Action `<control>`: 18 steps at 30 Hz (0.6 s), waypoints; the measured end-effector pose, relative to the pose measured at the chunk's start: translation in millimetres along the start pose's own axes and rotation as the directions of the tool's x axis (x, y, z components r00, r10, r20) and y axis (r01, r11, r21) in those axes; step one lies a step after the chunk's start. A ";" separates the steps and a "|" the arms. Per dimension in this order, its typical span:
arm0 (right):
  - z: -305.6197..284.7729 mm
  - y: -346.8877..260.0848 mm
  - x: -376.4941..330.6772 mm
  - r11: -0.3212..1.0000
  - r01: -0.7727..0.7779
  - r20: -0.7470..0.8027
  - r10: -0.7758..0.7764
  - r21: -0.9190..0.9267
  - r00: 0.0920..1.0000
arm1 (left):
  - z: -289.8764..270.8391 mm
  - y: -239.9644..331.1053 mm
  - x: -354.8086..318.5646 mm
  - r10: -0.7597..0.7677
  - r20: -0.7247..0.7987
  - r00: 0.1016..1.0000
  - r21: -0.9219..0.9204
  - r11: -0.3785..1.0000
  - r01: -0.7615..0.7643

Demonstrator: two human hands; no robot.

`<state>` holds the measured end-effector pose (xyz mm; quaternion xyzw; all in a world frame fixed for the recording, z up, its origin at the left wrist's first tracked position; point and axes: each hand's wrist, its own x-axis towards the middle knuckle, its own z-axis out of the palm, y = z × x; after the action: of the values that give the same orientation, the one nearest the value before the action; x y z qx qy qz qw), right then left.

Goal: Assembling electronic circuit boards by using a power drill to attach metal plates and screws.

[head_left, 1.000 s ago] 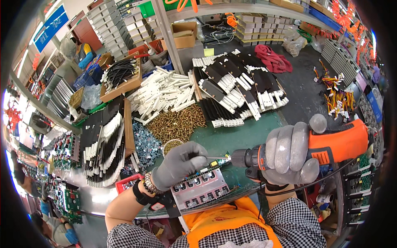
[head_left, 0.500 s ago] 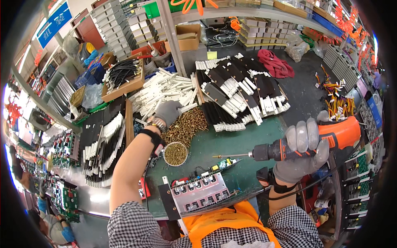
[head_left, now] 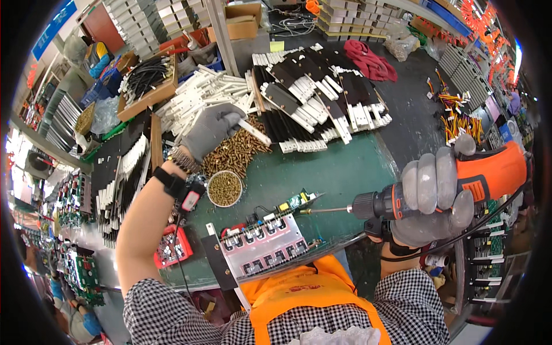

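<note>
The left hand [head_left: 211, 133], thumb and fingertips nearly closed, pinches one end of a white plastic strip [head_left: 255, 130]; its other end juts over the heap of brass fasteners [head_left: 238, 154]. The right hand [head_left: 437, 192] wraps its fingers around an orange electric screwdriver [head_left: 494, 172], held level, its bit [head_left: 330, 210] pointing left, the tip just beside a circuit board assembly [head_left: 267, 244]. That assembly lies along the near edge of the green benchtop [head_left: 345, 167], close to the orange apron [head_left: 310, 290]. Room to move spans the green surface between the bit and the stacked black-and-white strips [head_left: 319, 98]. Left of it, a round tub of small screws [head_left: 225, 188] stands against the heap.
</note>
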<state>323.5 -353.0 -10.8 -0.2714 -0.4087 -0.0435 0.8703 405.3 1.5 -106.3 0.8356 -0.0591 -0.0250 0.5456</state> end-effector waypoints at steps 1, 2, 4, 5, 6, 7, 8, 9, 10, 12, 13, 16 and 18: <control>3.4 0.4 1.0 1.000 -0.006 -0.008 0.006 -0.009 1.000 | 5.2 10.0 -8.6 -0.009 0.120 0.993 0.047 0.999 0.003; 8.9 6.2 1.8 0.998 -0.060 0.047 0.059 0.022 0.997 | 13.7 19.8 -21.9 -0.069 0.252 0.965 -0.021 0.997 0.077; 18.4 8.4 -0.2 0.989 -0.148 0.107 0.146 0.012 0.983 | 42.7 33.7 -45.8 -0.137 0.430 0.892 -0.027 0.986 0.164; 18.3 10.6 -2.9 0.987 -0.158 0.104 0.156 0.011 0.982 | 53.9 37.0 -55.2 -0.140 0.432 0.891 -0.034 0.985 0.171; 18.5 10.0 -5.4 0.986 -0.168 0.133 0.169 -0.017 0.977 | 63.7 43.6 -63.1 -0.170 0.484 0.858 -0.034 0.977 0.212; 18.7 9.3 -7.7 0.983 -0.176 0.162 0.182 -0.047 0.970 | 71.3 47.5 -68.6 -0.197 0.536 0.821 -0.031 0.967 0.252; 19.6 8.9 -10.0 0.983 -0.178 0.160 0.185 -0.055 0.970 | 78.2 47.0 -71.7 -0.192 0.541 0.819 -0.036 0.968 0.250; 20.9 13.0 -12.6 0.982 -0.184 0.151 0.190 -0.052 0.970 | 82.5 42.2 -75.0 -0.194 0.523 0.830 -0.026 0.969 0.244; 23.1 16.8 -15.2 0.981 -0.189 0.142 0.194 -0.051 0.971 | 85.6 38.5 -77.1 -0.196 0.505 0.841 -0.017 0.971 0.237; 30.5 22.7 -20.0 0.977 -0.210 0.085 0.212 -0.032 0.973 | 89.4 33.7 -78.7 -0.200 0.499 0.843 -0.023 0.970 0.244; 32.3 24.4 -20.9 0.977 -0.212 0.086 0.214 -0.034 0.973 | 90.2 32.1 -78.7 -0.204 0.496 0.844 -0.027 0.968 0.250; 36.7 28.0 -21.1 0.966 -0.249 0.109 0.255 -0.066 0.961 | 88.7 32.2 -78.9 -0.207 0.502 0.840 0.004 0.971 0.238; 39.4 28.9 -20.3 0.959 -0.270 0.125 0.280 -0.089 0.952 | 89.7 32.2 -81.0 -0.210 0.489 0.847 0.007 0.971 0.237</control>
<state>291.6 -311.4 -17.9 -0.3588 -0.4237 0.0824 0.8276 313.1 -82.7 -114.9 0.7885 -0.0957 -0.2990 0.5289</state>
